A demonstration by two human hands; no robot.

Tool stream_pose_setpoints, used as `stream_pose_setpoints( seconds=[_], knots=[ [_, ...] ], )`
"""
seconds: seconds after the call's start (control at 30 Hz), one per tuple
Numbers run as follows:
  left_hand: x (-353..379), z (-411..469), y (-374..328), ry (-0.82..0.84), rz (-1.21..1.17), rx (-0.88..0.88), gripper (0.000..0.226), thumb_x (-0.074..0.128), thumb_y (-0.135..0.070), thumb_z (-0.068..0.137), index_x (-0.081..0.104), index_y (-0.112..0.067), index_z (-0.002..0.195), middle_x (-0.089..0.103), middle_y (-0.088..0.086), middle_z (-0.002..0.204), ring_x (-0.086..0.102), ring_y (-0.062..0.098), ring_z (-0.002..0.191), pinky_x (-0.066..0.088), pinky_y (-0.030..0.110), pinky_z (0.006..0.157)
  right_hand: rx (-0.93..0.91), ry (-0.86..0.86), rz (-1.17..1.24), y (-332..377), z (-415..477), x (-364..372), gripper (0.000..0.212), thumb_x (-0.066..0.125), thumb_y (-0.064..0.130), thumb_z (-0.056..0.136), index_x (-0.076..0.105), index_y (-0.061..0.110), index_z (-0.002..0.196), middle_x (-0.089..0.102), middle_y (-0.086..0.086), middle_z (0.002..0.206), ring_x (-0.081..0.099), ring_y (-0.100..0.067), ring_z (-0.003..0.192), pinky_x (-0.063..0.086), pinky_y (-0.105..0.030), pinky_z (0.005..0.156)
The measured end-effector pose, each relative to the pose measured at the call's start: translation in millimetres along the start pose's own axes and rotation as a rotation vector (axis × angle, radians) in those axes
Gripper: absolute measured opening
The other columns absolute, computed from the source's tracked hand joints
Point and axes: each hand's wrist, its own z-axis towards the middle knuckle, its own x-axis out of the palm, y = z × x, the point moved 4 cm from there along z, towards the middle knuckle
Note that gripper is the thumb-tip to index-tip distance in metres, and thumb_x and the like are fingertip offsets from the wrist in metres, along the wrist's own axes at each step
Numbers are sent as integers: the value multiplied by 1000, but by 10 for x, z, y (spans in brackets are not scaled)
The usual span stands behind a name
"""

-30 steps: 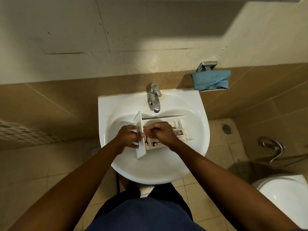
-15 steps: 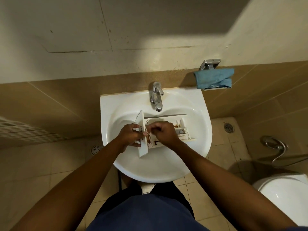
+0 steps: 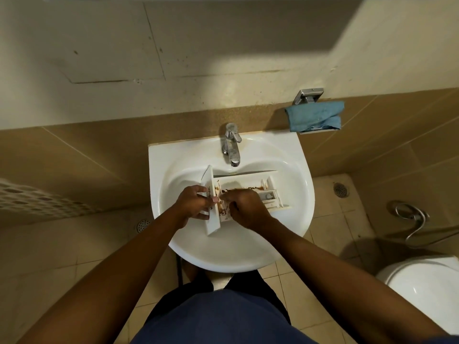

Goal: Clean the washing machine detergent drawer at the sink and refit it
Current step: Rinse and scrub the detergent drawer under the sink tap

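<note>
The white detergent drawer point(image 3: 244, 182) lies across the basin of the white sink point(image 3: 248, 256), its front panel to the left and tilted up. Brown grime streaks its inner walls. My left hand point(image 3: 193, 202) grips the front panel, thumb on the printed face. My right hand point(image 3: 248, 207) is inside the near compartment right behind the panel, fingers curled downward; nothing shows in them. It hides that part of the drawer. The chrome tap point(image 3: 232, 145) stands just behind the drawer, and no water stream is visible.
A folded blue cloth point(image 3: 314, 116) rests on a metal wall holder to the right of the sink. A toilet point(image 3: 427, 289) stands at the lower right, with a chrome spray hose point(image 3: 409, 217) on the wall above it. Tiled floor shows on both sides.
My right hand has slid a little toward me inside the drawer, uncovering brown grime along the far wall. My left hand keeps its grip on the front panel.
</note>
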Motion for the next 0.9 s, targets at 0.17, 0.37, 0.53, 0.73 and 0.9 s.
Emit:
stream_pose_setpoints(
  seconds=[0.17,0.37,0.53,0.73,0.9],
  knots=[
    [0,-4,-20,-7,6,-2,65,87,-16,82,54,-9,138,71,17,114,74,31,92,64,40,62,-46,44,-76,117,186,68,41,59,1,83,71,5,122,71,-17,124,69,-37,110,60,-44,89],
    [0,22,-7,0,31,8,63,86,-18,83,55,-10,137,68,17,124,72,34,99,65,50,76,-137,92,-100,82,-429,165,41,60,5,85,74,14,122,69,-6,132,67,-28,118,61,-40,90],
    [2,20,14,-3,2,6,62,87,-14,81,56,-10,135,70,18,117,73,32,95,65,49,74,-57,23,-95,-11,31,120,36,55,9,89,71,6,121,72,-15,122,70,-33,110,59,-37,90],
    [9,12,-3,-32,2,16,59,88,-16,80,59,-10,131,70,18,113,73,32,93,65,52,75,-83,13,-107,57,123,192,40,66,4,86,68,5,127,69,-17,127,68,-36,113,58,-42,93],
    [8,3,-3,-22,38,20,58,85,-17,84,57,-10,134,69,18,121,72,34,98,65,50,76,-77,49,-148,-22,-254,124,35,48,21,92,80,15,106,78,-6,106,75,-24,89,62,-34,78]
  ],
)
